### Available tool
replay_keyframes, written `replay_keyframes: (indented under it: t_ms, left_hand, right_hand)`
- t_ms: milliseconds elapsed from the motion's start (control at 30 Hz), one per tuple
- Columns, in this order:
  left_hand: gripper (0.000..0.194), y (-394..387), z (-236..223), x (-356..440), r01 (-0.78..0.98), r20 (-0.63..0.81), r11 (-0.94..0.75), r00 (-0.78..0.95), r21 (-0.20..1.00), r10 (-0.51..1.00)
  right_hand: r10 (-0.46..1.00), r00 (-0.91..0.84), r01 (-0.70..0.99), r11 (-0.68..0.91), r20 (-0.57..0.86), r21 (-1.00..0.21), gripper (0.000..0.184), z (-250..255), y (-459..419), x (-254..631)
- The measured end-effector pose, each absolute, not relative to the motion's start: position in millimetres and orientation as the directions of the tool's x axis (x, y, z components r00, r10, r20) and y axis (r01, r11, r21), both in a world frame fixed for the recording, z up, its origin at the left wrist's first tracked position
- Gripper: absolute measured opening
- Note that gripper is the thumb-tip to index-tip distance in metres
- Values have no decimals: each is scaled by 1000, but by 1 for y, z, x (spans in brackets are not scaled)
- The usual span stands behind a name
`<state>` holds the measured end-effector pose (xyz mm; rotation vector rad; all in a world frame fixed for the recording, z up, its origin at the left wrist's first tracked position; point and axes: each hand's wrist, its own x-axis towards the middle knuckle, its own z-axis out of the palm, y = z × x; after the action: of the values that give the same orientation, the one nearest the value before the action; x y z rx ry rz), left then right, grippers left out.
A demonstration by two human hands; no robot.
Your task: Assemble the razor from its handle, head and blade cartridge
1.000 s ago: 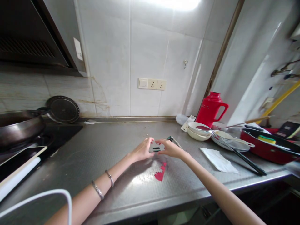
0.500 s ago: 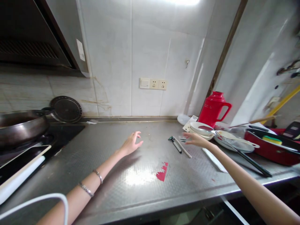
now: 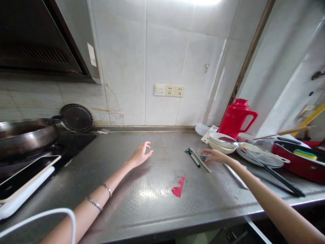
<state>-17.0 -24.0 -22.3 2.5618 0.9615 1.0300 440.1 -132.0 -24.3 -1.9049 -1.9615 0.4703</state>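
My left hand (image 3: 140, 156) hangs over the steel counter (image 3: 122, 210), fingers loosely curved and apart from the thumb, with nothing in it. At the right, my right hand (image 3: 215, 156) reaches down to some small dark-and-silver pieces (image 3: 203, 157), which look like razor cartridges. Its fingertips are at these pieces, with a gap between fingers and thumb; I cannot tell if they touch. Just left of that hand lies a razor (image 3: 193, 158) with a dark green head and black handle. A thin pale strip (image 3: 205, 165) lies along it.
A torn red patch (image 3: 178, 187) marks the counter near its front. White bowls (image 3: 220, 146), a red thermos (image 3: 235, 118), ladles and a red pan (image 3: 299, 162) crowd the right. On the left are a stove with a steel pan (image 3: 30, 137), a phone (image 3: 25, 176) and a white cable (image 3: 45, 214).
My right hand has lowered and its fingers have curled toward the small dark pieces. My left hand stays nearly in place. The whole view has shifted slightly.
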Motion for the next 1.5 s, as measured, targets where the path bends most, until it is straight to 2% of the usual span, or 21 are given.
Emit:
replay_keyframes:
  t_ms: [367,500,567,667,800,1000,1200,1333,1400,1500]
  left_hand:
    - [29,-16,-28,-27,524,544,-739,506,422,669]
    - [27,-13,-31,-34,544,531,-723,497,426,686]
    - [26,-11,-33,-38,566,517,-709,492,421,700]
    - [26,-8,-36,-46,613,486,-678,484,406,728]
    - [26,-8,-37,-58,699,433,-609,448,376,782]
    - [29,-20,-37,-72,792,298,-520,437,319,849]
    - [28,-26,-45,-87,818,315,-484,391,312,865]
    - [33,-28,-48,-92,866,309,-441,363,235,879]
    - [37,-30,-49,-92,893,301,-408,344,187,890]
    - [41,-31,-50,-91,915,277,-379,331,141,902]
  right_hand:
    - [999,-52,880,51,11,-473,71,-26,-129,443]
    - [998,-53,883,64,37,-465,68,-20,-132,441]
    - [996,-24,897,62,91,-438,57,-16,-133,437]
    - [966,41,923,62,255,-380,37,-11,-131,426]
    - [915,58,934,91,399,-345,35,-3,-125,399]
    - [896,40,900,160,442,-406,36,1,-110,342]
    - [894,-2,859,232,449,-457,34,-12,-90,283]
    - [907,-15,847,235,421,-477,36,-24,-83,252]
    - [902,-37,858,249,429,-449,38,-31,-81,242]
    - [872,-104,899,289,478,-331,37,-44,-80,234]
